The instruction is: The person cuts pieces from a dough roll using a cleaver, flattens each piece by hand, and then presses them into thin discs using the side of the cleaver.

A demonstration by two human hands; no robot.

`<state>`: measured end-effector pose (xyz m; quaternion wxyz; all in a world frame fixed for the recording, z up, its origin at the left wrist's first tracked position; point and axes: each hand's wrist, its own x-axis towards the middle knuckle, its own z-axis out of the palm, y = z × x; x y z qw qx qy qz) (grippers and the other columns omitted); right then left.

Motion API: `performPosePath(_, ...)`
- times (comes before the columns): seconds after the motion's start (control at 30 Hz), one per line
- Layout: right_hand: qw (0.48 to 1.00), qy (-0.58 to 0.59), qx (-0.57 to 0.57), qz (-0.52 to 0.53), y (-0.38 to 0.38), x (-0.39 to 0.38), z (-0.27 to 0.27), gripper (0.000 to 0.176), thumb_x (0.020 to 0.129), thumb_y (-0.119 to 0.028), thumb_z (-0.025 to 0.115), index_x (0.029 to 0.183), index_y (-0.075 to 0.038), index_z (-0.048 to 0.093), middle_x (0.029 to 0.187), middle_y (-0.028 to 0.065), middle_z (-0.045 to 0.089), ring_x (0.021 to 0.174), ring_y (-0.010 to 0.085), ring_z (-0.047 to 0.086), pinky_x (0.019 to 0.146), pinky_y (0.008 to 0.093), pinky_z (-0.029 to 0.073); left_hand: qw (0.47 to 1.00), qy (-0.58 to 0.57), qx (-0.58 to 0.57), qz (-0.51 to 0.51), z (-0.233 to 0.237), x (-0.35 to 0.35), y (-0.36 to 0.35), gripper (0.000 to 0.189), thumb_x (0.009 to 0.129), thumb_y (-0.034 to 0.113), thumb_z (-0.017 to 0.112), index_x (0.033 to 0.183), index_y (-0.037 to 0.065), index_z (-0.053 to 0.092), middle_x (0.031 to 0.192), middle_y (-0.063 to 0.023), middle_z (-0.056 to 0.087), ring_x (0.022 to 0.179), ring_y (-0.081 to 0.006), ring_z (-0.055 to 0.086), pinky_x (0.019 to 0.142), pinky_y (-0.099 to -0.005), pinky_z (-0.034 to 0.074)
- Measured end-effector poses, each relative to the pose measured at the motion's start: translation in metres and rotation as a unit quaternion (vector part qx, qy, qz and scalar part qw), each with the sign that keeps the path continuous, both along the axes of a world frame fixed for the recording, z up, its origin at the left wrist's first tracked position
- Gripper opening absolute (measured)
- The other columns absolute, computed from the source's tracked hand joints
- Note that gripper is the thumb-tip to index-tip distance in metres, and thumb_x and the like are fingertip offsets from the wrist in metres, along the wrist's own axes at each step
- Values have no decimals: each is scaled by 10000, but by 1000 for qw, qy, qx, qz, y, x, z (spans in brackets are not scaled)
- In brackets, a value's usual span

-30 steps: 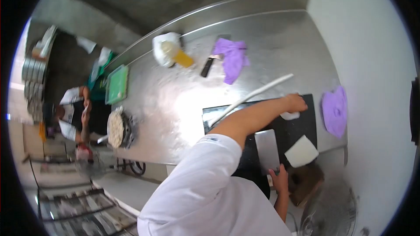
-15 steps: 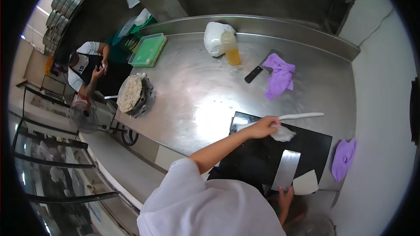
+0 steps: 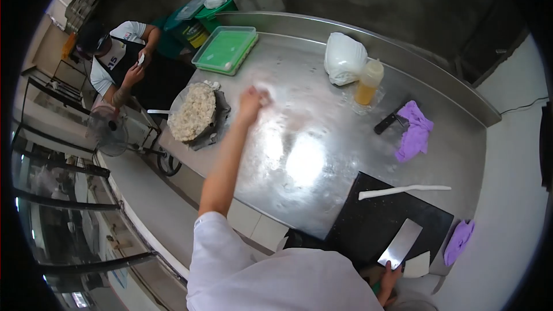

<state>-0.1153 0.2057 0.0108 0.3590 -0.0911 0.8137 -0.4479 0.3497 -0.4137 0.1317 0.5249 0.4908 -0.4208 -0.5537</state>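
Note:
My left hand (image 3: 252, 103) is stretched out over the steel table, smeared by motion, near a heaped pan of pale filling (image 3: 194, 112). My right hand (image 3: 389, 277) grips a cleaver (image 3: 401, 243) at its handle end, the broad blade lying flat over the black board (image 3: 368, 219). A long white dough rope (image 3: 403, 190) crosses the board's far edge onto the steel. Close beside my right hand is a whitish square pad (image 3: 417, 265).
A co-worker (image 3: 124, 60) stands at the far left, holding something small and white. Further back are a green lidded tray (image 3: 226, 52), a white bag (image 3: 344, 59) and a bottle of yellow liquid (image 3: 368, 82). Purple cloths (image 3: 415, 131) lie at the right, one by a black-handled tool (image 3: 385, 124).
My left hand has swung from the board far to the left; the thin white dough piece it held no longer shows there. My right hand stays at the cleaver. The view has shifted.

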Motion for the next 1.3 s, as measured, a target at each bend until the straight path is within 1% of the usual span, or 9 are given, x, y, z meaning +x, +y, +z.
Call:
performPosePath(0.1,999,44,-2,19,-17,19,9,423,983,-144,688,1343,-34,495,711,13,543,453,85,453,405,256,363,995,99,17,27,39,112,-121,505,906,212,754,1328,24,551,1442,-178,481,1321,-360,512,982,-547,540)
performPosePath(0.17,999,42,16,8,-32,34,23,425,982,-156,694,1338,-30,500,740,13,561,473,80,450,412,255,359,981,-72,103,148,83,141,-149,577,880,281,803,1356,58,566,1548,-189,389,1401,-392,441,982,-558,516)
performPosePath(0.27,998,60,32,-7,-32,48,24,416,978,-167,702,1323,-20,523,761,10,577,496,65,445,421,247,344,933,-230,110,254,81,143,-145,438,880,242,812,1236,40,655,1400,-167,556,1267,-310,546,947,-469,510)
performPosePath(0.33,996,77,37,-15,-25,60,11,405,975,-165,704,1313,-15,541,754,6,574,500,55,443,425,240,333,934,-234,5,270,-1,154,-158,457,851,218,826,1219,19,641,1260,-158,629,1127,-294,611,902,-436,524)
performPosePath(0.43,982,188,27,16,-27,85,21,341,957,-153,714,1219,41,614,1095,128,680,996,214,642,904,346,494,881,-322,-135,321,-85,121,-116,334,812,122,823,1080,-9,674,1049,-145,717,962,-249,682,826,-376,537)
performPosePath(0.7,960,266,25,79,-71,98,57,379,974,-218,690,1236,46,620,1132,184,711,1043,288,668,937,395,503,964,-247,-88,-46,-122,-106,108,215,899,8,658,1114,16,651,1086,-92,693,947,-178,684,778,-318,547)
performPosePath(0.87,938,305,4,162,-131,87,87,287,975,-190,675,1158,11,581,954,271,689,934,484,669,750,444,524,877,-256,-261,-311,-118,-198,188,322,885,-51,626,1199,22,644,1187,-137,650,1047,-289,668,900,-373,546)
performPosePath(1.13,928,266,39,257,-161,79,91,224,948,-147,678,1048,-20,523,773,272,628,808,516,624,640,546,480,753,-309,-364,-454,-123,-238,227,317,817,16,745,1125,72,696,1122,-84,679,1041,-298,648,901,-392,538)
performPosePath(1.3,899,294,104,307,-163,79,88,191,971,-143,617,1111,-59,518,823,257,667,792,498,657,681,588,511,779,-288,-367,-419,-132,-244,229,236,815,55,770,1046,71,724,1008,-78,695,962,-291,658,825,-384,551)
